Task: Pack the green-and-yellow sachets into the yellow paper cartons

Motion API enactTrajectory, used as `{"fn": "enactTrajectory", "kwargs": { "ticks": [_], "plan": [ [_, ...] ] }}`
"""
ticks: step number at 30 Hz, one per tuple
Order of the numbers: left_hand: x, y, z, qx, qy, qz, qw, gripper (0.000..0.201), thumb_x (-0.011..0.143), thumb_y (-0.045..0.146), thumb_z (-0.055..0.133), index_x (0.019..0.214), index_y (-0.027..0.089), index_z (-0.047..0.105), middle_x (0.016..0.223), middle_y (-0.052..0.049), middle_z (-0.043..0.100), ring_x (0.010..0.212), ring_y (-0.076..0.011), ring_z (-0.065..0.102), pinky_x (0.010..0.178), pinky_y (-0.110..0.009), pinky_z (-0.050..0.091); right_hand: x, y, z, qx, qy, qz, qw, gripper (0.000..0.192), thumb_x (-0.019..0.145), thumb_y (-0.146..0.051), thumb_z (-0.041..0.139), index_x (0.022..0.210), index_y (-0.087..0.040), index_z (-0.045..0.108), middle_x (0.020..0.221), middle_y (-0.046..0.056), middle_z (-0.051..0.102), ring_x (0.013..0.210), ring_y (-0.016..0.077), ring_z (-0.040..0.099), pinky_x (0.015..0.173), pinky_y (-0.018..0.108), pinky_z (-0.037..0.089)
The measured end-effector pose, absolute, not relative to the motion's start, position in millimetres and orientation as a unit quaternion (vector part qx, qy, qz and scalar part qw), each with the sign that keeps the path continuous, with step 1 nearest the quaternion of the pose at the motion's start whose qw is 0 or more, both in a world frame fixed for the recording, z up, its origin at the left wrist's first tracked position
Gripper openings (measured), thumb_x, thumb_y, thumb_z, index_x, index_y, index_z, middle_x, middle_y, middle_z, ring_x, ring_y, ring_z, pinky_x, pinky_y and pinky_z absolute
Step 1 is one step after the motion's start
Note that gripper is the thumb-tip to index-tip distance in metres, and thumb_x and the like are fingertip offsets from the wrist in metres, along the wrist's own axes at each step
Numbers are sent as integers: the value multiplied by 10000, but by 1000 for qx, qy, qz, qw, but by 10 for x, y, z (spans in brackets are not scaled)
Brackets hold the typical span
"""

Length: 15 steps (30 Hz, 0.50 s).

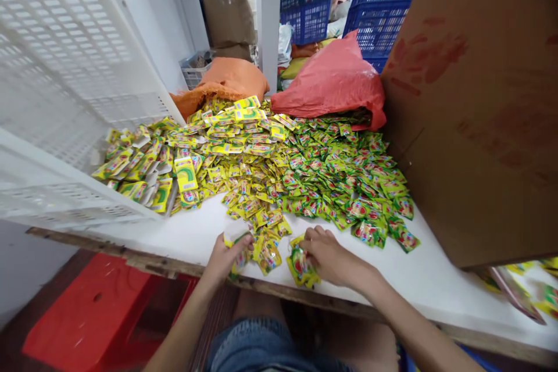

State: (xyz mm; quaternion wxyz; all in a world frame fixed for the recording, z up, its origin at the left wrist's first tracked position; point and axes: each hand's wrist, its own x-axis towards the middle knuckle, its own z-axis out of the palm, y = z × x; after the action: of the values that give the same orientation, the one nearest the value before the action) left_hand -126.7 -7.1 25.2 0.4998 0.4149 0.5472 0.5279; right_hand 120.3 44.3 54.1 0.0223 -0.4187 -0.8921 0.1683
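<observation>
My left hand (229, 253) is closed around a small yellow-green box (236, 235) near the table's front edge; its white flap faces up and the image is a little blurred there. To the right, my right hand (321, 250) has its fingers closed on small yellow and green candy packets (300, 264) at the tabletop. Loose yellow packets (267, 250) lie between the two hands. Beyond them spreads a heap of yellow packets (248, 186), with a heap of green packets (344, 174) to its right. Flat yellow boxes (238, 122) are piled on top at the back.
A white perforated crate (82, 87) lies on its side at left, with more yellow boxes (152, 168) at its mouth. An orange sack (235, 77) and a red bag (331, 81) stand behind the heaps. A tall cardboard box (471, 116) borders the right. A red stool (91, 314) sits below.
</observation>
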Motion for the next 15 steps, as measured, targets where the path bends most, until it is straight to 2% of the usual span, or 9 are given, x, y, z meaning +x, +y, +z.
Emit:
{"fn": "enactTrajectory", "kwargs": {
  "ticks": [2,6,12,15],
  "plan": [
    [-1136,-68,223,417,509,521,544,355,679,366,677,910,104,614,726,-51,656,625,-154,591,646,-285,480,1098,329,561,-413,-902,118,-51,252,602,-64,578,828,-156,637,927,129,572,926,273,475,767,365,334],
    [-937,-31,118,402,488,505,587,388,653,363,707,934,112,615,719,-37,661,627,-151,599,646,-280,477,999,206,510,-381,-918,86,-68,448,554,-71,617,997,-125,578,1020,140,566,988,281,453,856,391,286],
    [-805,14,38,404,492,452,625,345,606,392,737,753,100,628,605,-27,631,563,-133,571,596,-253,455,1029,136,449,-373,-920,113,-36,395,758,-213,530,1145,-134,521,1063,128,565,1037,264,444,938,417,210],
    [-761,15,76,404,486,455,627,353,603,388,740,780,103,630,632,-36,640,578,-139,578,611,-263,458,1050,119,394,-393,-913,106,-29,346,733,-225,568,1066,-130,569,1034,134,560,1007,276,450,887,405,260]
  ]
}}
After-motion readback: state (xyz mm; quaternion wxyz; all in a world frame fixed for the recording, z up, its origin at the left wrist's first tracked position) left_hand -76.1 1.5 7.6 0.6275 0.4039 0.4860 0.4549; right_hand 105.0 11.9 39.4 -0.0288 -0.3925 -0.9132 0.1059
